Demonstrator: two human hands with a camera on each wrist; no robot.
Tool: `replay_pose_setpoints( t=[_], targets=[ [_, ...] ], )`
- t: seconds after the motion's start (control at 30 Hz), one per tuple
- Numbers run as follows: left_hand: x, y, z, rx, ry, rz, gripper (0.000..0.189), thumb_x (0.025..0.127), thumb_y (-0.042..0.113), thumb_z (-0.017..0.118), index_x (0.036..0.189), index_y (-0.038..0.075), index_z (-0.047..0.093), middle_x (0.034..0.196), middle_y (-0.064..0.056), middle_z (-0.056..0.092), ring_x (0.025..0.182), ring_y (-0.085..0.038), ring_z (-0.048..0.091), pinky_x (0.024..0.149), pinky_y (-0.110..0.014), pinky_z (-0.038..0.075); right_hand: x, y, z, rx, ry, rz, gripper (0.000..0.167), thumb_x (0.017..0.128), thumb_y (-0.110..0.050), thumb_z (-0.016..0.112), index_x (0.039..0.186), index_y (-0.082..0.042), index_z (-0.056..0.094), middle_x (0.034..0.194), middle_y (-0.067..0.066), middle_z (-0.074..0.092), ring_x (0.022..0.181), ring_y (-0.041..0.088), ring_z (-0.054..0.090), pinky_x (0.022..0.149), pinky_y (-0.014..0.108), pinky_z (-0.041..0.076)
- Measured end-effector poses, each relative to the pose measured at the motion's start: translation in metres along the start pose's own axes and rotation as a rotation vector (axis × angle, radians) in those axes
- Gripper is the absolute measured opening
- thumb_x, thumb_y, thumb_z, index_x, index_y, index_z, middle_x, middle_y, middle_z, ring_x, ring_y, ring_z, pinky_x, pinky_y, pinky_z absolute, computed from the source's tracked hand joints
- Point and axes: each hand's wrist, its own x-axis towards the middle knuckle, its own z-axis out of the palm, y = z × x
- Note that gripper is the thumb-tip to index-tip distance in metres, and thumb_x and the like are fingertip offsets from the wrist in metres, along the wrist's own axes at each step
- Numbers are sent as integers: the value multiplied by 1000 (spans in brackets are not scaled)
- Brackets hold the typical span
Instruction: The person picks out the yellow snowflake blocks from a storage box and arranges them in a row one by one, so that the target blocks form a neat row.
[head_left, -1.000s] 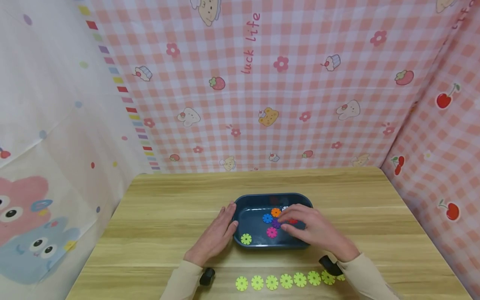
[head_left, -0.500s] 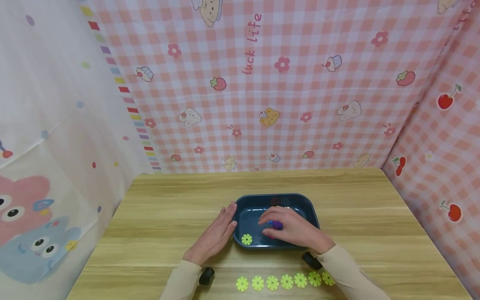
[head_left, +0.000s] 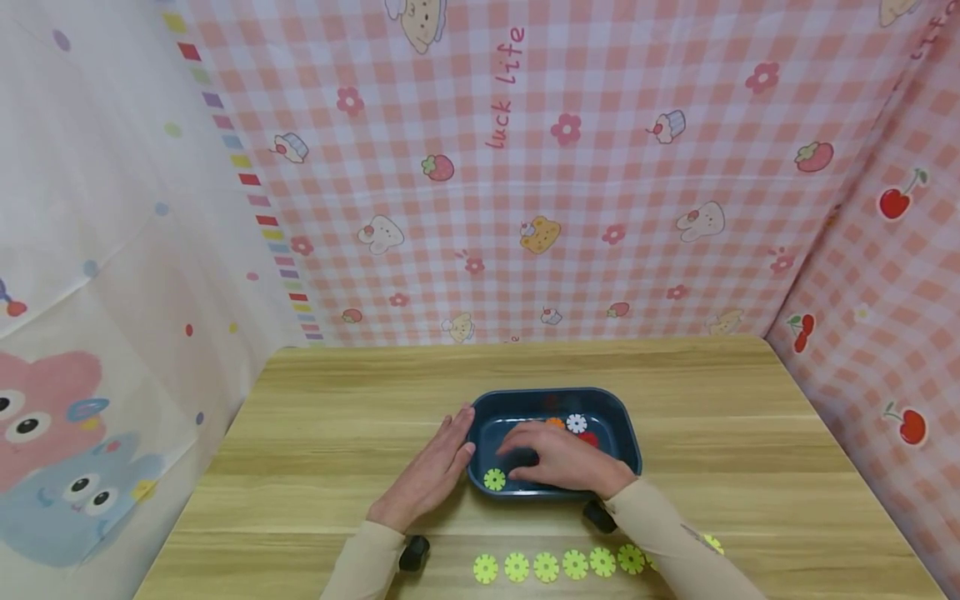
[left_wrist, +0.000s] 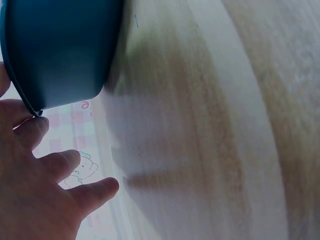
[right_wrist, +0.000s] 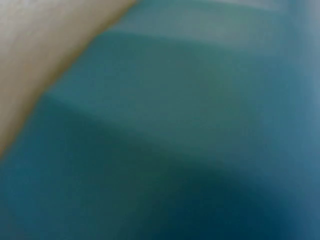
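A dark blue tray (head_left: 517,403) sits on the table. My left hand (head_left: 427,473) lies along its left end, fingers extended at the rim; in the left wrist view the same hand (left_wrist: 35,180) has its fingers spread beside the tray (left_wrist: 65,50). Inside the tray is my right hand (head_left: 566,458), palm down, with thumb and forefinger apart. Just left of the fingertips lies a yellow-green notched plastic disc (head_left: 494,479). Beyond the knuckles show a white disc (head_left: 576,423), a red disc (head_left: 588,438) and part of an orange disc (head_left: 555,422).
Several yellow-green discs (head_left: 546,567) form a row along the table's near side, partly covered by the right sleeve (head_left: 667,533). The wooden table (head_left: 360,375) ends at a pink checked cloth (head_left: 570,183). The right wrist view is mostly blurred tray surface (right_wrist: 165,110).
My right hand has moved left across the tray, to the single yellow-green disc. The white and red discs have come into view behind it; the blue, purple and pink ones are now hidden.
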Motion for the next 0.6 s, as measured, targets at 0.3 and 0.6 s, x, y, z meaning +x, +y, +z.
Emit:
replay_pose_setpoints(
  t=[0.3,0.6],
  targets=[
    [1,0,1,3,0,3,59,115,37,33,165,8,24,172,-7,20,156,-37,20,126,-49,23,14,8,13,-21,-66,-14,34,93,-23,80,124,-11,75,124,-3,69,120,13,61,108,36,49],
    [1,1,2,6,-4,-13,60,115,39,32,165,8,23,172,-7,19,156,-37,19,125,-50,23,19,8,18,-34,-113,20,35,92,-24,82,124,-13,75,125,-4,68,122,14,59,111,37,47]
  ],
)
